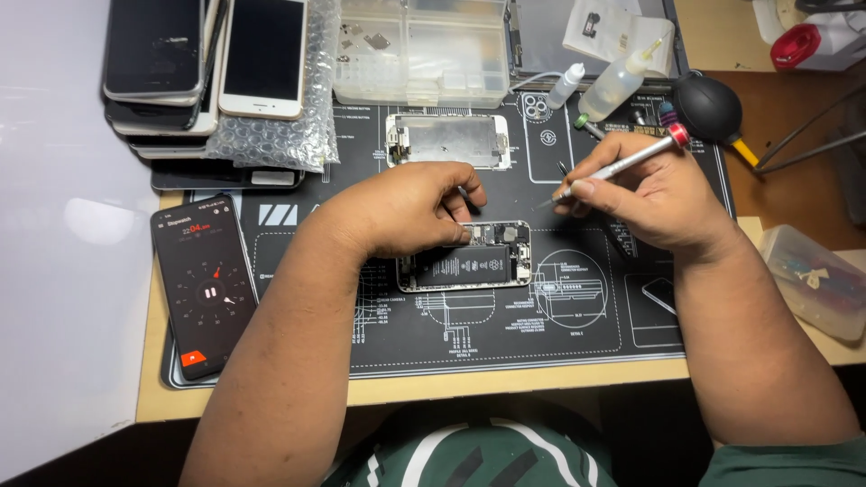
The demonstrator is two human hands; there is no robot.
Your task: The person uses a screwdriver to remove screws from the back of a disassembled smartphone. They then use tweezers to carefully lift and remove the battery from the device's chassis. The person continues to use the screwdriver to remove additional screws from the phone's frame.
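One opened phone (pixel 469 261) lay on the black work mat (pixel 577 343), between your hands, back off and battery and boards exposed. Your left hand (pixel 406 207) rested on its upper left corner, fingers curled and pinching what looked like a dark pair of tweezers (pixel 467 200), though I could not tell how firmly they gripped. Your right hand (pixel 654 194) was closed around one silver screwdriver (pixel 622 164) with a red cap, its tip hovering just above and right of the phone's top end. By my judgement you were at the stage of working on small screws or connectors near the top board; the next move called for a steady tip set squarely on the fastener while the left hand held the body firm. Counted otherwise: one detached screen panel (pixel 448 142) above the phone, one running timer phone (pixel 206 284) at left, two dropper bottles (pixel 613 83), one black air blower (pixel 710 106), one clear parts box (pixel 419 50), and a stack of several phones (pixel 203 63), exact number not clear.
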